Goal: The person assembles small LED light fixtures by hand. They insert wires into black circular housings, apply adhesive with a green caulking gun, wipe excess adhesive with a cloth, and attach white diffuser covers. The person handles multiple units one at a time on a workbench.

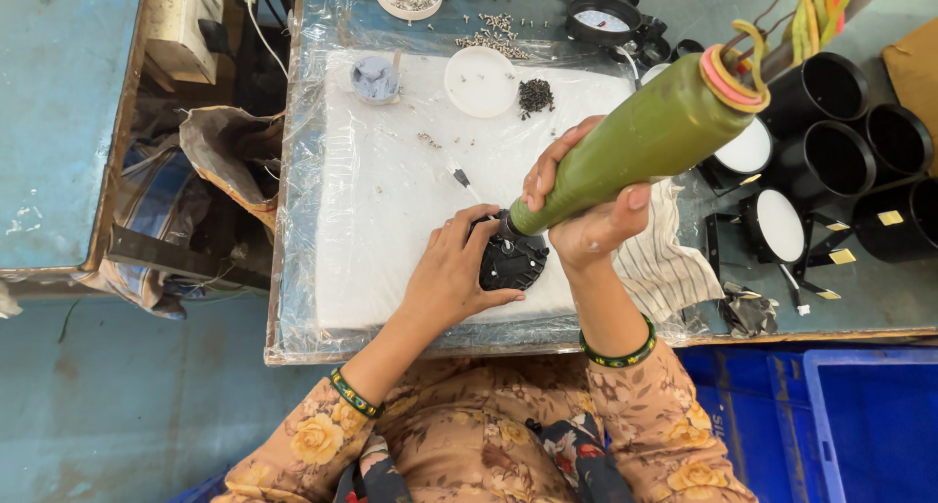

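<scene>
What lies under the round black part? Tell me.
The round black part rests on a white pad wrapped in clear plastic. The left hand steadies it; the green power screwdriver presses from above. Its underside is hidden.

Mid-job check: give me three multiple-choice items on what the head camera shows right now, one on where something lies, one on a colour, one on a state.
1. Where does the small pile of dark screws lie?
A. Right of the white round dish
B. Inside the blue crate
C. On the striped cloth

2. What colour is the body of the power screwdriver?
A. Red
B. Olive green
C. White

3. What is the left hand doing?
A. Hanging off the table
B. Lifting the white dish
C. Resting on the black round part, steadying it

Answers:
1. A, the pile sits on the white mat just right of the dish.
2. B, the barrel gripped by the right hand is olive green.
3. C, the left fingers wrap the part's edge while the driver tip meets its top.
</scene>
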